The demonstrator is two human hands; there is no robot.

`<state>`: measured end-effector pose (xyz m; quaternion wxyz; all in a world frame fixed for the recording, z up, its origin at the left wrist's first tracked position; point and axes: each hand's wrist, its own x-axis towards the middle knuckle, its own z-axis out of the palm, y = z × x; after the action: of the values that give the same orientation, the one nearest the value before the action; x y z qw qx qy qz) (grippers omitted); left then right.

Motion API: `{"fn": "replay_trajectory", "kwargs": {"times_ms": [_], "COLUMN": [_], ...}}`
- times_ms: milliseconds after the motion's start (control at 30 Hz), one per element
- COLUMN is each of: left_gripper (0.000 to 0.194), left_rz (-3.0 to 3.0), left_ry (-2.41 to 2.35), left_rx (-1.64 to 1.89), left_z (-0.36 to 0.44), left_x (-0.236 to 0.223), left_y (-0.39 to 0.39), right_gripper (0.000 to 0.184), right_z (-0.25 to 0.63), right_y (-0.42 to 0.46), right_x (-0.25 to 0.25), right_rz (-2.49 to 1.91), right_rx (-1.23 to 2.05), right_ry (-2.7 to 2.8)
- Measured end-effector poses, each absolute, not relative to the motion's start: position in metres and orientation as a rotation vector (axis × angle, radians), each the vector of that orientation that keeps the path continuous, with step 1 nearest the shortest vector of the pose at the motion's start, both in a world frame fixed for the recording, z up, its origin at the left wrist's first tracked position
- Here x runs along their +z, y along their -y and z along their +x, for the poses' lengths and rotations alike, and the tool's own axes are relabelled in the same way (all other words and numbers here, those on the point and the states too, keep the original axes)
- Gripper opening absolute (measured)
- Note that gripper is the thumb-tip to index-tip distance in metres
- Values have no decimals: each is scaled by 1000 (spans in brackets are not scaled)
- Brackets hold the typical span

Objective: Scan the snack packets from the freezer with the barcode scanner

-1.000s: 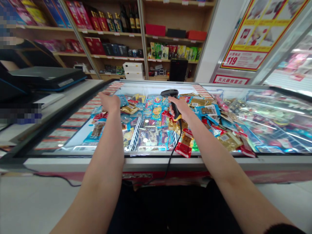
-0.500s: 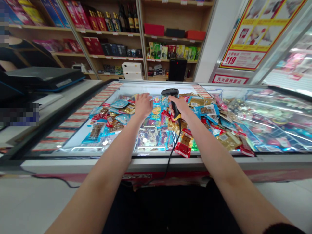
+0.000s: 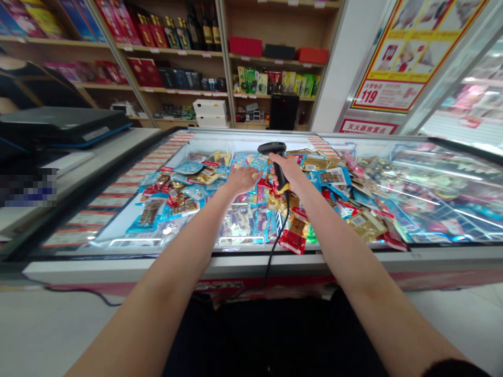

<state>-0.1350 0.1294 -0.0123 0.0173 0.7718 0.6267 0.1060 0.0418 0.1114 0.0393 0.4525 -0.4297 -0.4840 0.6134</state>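
My right hand (image 3: 287,172) grips a black and yellow barcode scanner (image 3: 272,148) by its handle, with the head pointing left and a black cable (image 3: 276,243) hanging down. My left hand (image 3: 242,180) is just left of it, fingers stretched out to the right and nothing visible in them. On the glass top beyond its wrist lies a pile of snack packets (image 3: 189,167) in blue, red and gold. A second heap of packets (image 3: 334,177) spreads right of the scanner, and a red packet (image 3: 294,234) lies near the front edge.
The glass-topped chest freezer (image 3: 133,264) stretches across in front of me, with goods under the glass. A black device (image 3: 63,125) stands on the counter at the left, a person (image 3: 35,84) behind it. Stocked shelves (image 3: 176,52) line the back wall.
My left hand has swung right from over the left pile to beside the scanner, then dropped slightly nearer. My right hand holds the scanner almost still.
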Motion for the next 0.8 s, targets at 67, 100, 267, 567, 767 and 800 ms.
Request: {"fn": "replay_trajectory", "kwargs": {"times_ms": [67,100,267,567,767,800], "left_gripper": [55,55,53,46,32,30], "left_rz": [2392,2373,2188,2348,2219,2192], "left_ry": [-2053,-2110,-2359,-2161,-2218,-2230], "left_rx": [364,400,724,662,620,635], "left_z": [-140,-142,-150,-145,-142,-141], "left_x": [-11,-11,-20,-29,-20,-21], "left_y": [-130,-130,-133,-138,-140,-139], "right_gripper": [31,31,33,32,30,30], "right_z": [41,41,40,40,41,41], "right_y": [-111,-111,-107,-105,-107,-107], "right_x": [39,39,42,43,40,40], "right_rz": [-1051,-1056,-1130,-1137,-1142,-1139], "right_rx": [1519,1519,1532,1516,1514,1516], "right_ry": [1196,1193,1182,1217,1218,1219]}}
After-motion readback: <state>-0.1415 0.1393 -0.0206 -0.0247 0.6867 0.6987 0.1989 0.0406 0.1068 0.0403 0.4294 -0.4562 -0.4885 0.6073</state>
